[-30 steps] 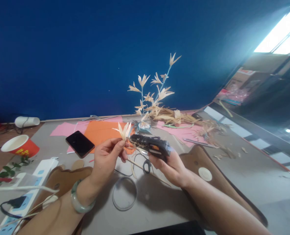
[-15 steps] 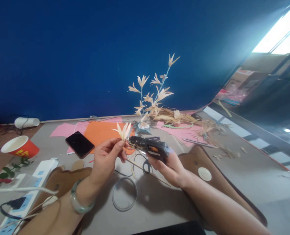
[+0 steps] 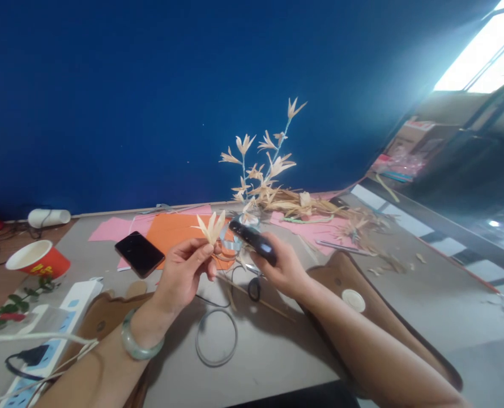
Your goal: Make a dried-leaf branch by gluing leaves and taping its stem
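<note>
Flower (image 3: pixel 212 228) pinched at its base, black tool (image 3: pixel 256 241) just apart

At the centre of the frame, the left hand (image 3: pixel 188 275) nips the pale flower between thumb and fingers, petals fanning upward. The right hand (image 3: pixel 283 263) is wrapped around the black tool, just right of the petals, its front end towards the upper left and not touching them. The two hands are apart. Whether the tool's tip is hot cannot be told, so treat it as hot. Grip the flower lightly and low, since such thin petals would probably crease or split. Keep fingertips out of the tool's line, and steady both forearms against the worktop (image 3: pixel 277 362). Mind the flowered stems (image 3: pixel 280 165) behind, at upper centre; a careless swing could catch them.
</note>
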`<state>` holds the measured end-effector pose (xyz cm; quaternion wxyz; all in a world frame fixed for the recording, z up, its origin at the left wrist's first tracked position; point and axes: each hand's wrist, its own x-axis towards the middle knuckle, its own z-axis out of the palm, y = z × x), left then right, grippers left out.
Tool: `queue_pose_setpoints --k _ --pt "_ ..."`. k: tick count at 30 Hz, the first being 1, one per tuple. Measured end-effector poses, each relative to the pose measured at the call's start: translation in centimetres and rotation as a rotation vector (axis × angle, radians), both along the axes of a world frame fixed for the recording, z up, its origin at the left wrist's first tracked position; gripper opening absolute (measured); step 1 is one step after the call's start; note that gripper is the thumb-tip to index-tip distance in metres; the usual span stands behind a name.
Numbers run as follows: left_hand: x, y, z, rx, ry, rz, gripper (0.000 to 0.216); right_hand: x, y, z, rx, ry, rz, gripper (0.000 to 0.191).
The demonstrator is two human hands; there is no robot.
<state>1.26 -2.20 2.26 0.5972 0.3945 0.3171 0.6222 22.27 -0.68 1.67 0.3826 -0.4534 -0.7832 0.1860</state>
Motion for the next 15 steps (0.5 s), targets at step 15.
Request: queue_pose_setpoints --k 15 --pt "-1.0 -0.2 0.5 -0.059 0.018 -0.289 0.033 -0.2 2.3 -2.6 0.084 -0.665 0.162 0.023"
